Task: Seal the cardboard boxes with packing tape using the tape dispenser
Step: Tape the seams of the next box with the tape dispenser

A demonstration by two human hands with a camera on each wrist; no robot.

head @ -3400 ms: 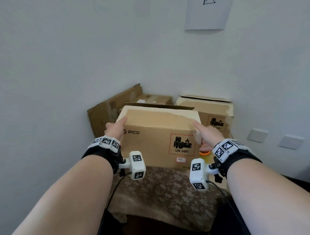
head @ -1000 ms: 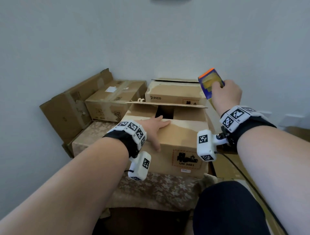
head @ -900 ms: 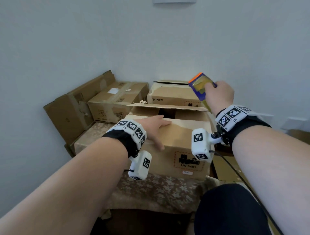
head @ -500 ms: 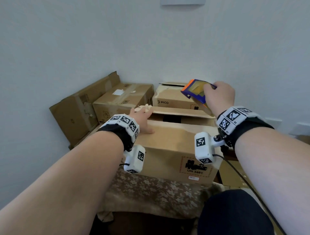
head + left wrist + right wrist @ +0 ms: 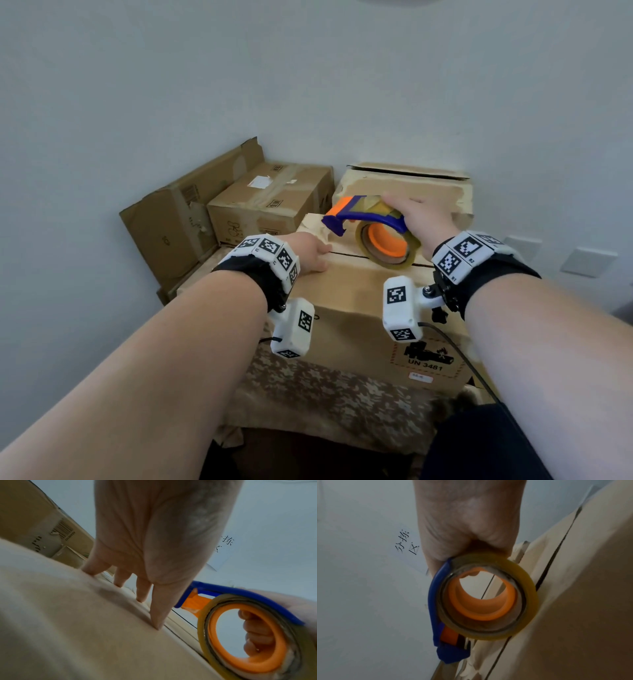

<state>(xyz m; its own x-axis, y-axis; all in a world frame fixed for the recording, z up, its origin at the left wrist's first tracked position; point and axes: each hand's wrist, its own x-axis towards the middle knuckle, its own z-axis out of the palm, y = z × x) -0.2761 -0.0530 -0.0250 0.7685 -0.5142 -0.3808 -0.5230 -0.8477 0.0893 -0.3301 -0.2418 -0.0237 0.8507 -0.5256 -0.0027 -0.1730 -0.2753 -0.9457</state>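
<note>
A brown cardboard box printed UN 3481 stands in front of me, its two top flaps closed with a dark seam between them. My left hand presses flat on the near flap at the seam's left end, its fingers straight. My right hand grips the blue and orange tape dispenser with its yellowish tape roll. The roll sits over the seam near the middle of the box top, with the blue cutter end pointing left toward my left hand.
Behind stands another brown box with a loose lid, and at back left a taped box beside a flattened carton leaning on the wall. The front box rests on a floral cloth. Wall sockets are at the right.
My right hand has brought the tape dispenser down from the air onto the box top at the seam. The far flap now lies closed. My left hand stays on the near flap.
</note>
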